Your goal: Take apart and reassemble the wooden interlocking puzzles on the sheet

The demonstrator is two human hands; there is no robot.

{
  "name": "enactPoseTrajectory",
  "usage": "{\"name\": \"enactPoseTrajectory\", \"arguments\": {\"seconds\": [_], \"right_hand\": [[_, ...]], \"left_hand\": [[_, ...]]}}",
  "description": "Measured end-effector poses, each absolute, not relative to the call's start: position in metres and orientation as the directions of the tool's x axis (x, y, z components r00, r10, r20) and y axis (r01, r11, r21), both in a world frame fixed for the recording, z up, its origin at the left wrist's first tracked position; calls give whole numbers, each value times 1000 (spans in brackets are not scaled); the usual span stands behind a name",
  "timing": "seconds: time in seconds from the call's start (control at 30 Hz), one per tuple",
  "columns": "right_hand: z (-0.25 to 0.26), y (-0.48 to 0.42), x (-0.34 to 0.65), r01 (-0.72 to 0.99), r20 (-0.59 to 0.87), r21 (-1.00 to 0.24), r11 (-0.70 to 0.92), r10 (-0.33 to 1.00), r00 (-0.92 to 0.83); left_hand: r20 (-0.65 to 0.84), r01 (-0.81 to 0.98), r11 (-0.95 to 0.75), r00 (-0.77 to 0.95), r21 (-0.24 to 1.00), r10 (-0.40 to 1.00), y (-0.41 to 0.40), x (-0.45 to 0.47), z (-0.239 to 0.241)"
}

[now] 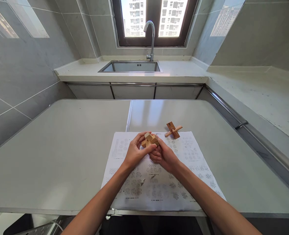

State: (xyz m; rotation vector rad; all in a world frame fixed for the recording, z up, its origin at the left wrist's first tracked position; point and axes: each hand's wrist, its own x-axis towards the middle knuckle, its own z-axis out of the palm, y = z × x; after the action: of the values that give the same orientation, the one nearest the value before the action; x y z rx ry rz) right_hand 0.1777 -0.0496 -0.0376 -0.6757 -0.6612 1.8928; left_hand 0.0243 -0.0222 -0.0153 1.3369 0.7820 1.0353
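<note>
Both the left hand (136, 150) and right hand (166, 156) curl snugly around an interlocking wooden block puzzle (148, 137), over a printed diagram sheet (159, 182). Toward two o'clock lies a cross-shaped wooden puzzle (175, 133).

Both forearms are bare, converging from the lower left and lower right. The left forearm (103, 197) slants up and rightward; the right forearm (208, 195) slants up and leftward. Left grip (135, 147): fingers arched forward, thumb (148, 149) laid across toward the right. Right grip (166, 155): fingers curled inward, close against the left.
</note>
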Motion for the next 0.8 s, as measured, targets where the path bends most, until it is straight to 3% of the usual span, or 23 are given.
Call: {"name": "enactPoseTrajectory", "arguments": {"seconds": [0.23,0.8], "right_hand": [[-35,-49,177,-639,-132,-737,-222,974,-186],[-35,-48,179,-635,-97,-733,-243,962,-256]], "left_hand": [[81,-119,-47,293,992,953,-20,25,-14],[115,-191,-64,268,980,956,-18,21,-16]]}}
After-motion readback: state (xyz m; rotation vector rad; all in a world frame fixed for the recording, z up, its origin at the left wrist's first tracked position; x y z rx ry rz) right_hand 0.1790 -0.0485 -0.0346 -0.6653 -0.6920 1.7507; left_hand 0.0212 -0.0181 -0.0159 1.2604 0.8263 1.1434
